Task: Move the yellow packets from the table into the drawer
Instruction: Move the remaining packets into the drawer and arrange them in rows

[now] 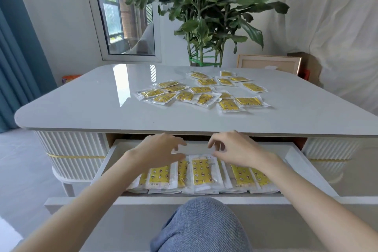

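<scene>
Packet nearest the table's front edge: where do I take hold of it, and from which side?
Make the clear sealed border at its near edge the grip, coming from the front. The packet lies flat on the table, so probably only the rim lifts, and neighbouring packets crowd its far end.

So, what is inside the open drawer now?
Overlapping yellow packets lie in a row near the front of the drawer. The left hand and right hand cover some of them, and the tabletop hides the drawer's back.
</scene>
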A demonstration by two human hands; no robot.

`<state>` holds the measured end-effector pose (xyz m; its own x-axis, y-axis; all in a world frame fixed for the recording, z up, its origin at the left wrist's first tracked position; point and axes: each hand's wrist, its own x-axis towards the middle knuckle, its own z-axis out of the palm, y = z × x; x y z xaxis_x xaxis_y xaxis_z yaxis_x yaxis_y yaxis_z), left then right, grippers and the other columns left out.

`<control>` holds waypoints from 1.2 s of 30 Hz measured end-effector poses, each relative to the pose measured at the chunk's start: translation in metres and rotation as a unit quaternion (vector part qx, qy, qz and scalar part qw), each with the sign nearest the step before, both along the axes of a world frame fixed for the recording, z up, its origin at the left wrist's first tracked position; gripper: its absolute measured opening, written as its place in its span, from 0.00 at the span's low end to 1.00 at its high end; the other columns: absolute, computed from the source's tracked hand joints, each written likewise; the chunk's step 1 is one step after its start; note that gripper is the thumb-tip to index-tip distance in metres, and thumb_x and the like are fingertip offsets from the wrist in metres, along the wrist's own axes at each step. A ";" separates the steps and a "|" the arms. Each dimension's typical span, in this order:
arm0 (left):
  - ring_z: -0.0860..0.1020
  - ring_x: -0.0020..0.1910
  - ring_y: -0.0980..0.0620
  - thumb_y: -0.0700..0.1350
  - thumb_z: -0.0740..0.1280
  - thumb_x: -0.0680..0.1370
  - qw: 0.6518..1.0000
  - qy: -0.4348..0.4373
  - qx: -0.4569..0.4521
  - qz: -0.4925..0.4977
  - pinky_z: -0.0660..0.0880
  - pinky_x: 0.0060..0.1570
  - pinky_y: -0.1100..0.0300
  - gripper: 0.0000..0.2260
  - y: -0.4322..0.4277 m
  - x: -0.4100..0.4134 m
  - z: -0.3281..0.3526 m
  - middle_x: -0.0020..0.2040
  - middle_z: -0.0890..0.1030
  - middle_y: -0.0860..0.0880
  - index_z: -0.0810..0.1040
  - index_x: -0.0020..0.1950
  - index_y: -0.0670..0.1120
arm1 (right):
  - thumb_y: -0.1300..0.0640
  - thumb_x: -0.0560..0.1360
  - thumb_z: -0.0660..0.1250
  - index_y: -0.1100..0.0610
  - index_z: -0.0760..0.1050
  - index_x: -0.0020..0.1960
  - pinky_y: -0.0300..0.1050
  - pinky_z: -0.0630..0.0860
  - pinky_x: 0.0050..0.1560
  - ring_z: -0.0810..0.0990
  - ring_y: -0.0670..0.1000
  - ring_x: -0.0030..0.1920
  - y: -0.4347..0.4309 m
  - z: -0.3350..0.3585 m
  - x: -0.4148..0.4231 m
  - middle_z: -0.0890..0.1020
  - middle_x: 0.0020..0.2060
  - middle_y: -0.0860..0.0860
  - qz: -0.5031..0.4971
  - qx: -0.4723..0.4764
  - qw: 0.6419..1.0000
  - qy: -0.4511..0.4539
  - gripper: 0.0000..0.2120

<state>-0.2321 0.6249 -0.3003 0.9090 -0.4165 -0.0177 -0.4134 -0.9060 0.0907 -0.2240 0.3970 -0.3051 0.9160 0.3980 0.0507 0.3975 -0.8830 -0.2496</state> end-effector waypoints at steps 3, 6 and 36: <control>0.77 0.49 0.56 0.57 0.60 0.78 0.998 -0.057 -0.028 0.009 0.71 0.46 0.62 0.16 0.001 0.007 0.025 0.57 0.80 0.59 0.72 0.65 0.56 | 0.51 0.76 0.65 0.46 0.76 0.54 0.43 0.78 0.44 0.78 0.42 0.42 -0.008 0.020 0.003 0.79 0.41 0.40 -0.043 0.051 0.996 -0.055 0.07; 0.78 0.47 0.55 0.55 0.61 0.79 0.993 -0.099 -0.061 0.036 0.75 0.48 0.58 0.15 0.002 0.023 0.041 0.58 0.79 0.59 0.72 0.64 0.56 | 0.52 0.78 0.62 0.46 0.75 0.56 0.44 0.76 0.45 0.78 0.44 0.46 -0.012 0.030 0.014 0.78 0.45 0.39 -0.077 0.079 0.990 -0.085 0.08; 0.48 0.76 0.40 0.69 0.46 0.75 0.961 -0.062 -0.060 0.263 0.46 0.72 0.42 0.27 0.046 0.215 -0.022 0.78 0.50 0.50 0.51 0.73 0.68 | 0.41 0.81 0.46 0.42 0.48 0.78 0.57 0.39 0.76 0.46 0.52 0.78 0.080 -0.017 0.205 0.51 0.78 0.46 -0.084 -0.010 0.996 -0.037 0.26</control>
<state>-0.0170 0.6713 -0.3225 0.9863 0.1096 0.1235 0.0853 -0.9787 0.1868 -0.0190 0.4768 -0.3223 0.9638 0.2408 0.1144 0.2602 -0.9432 -0.2068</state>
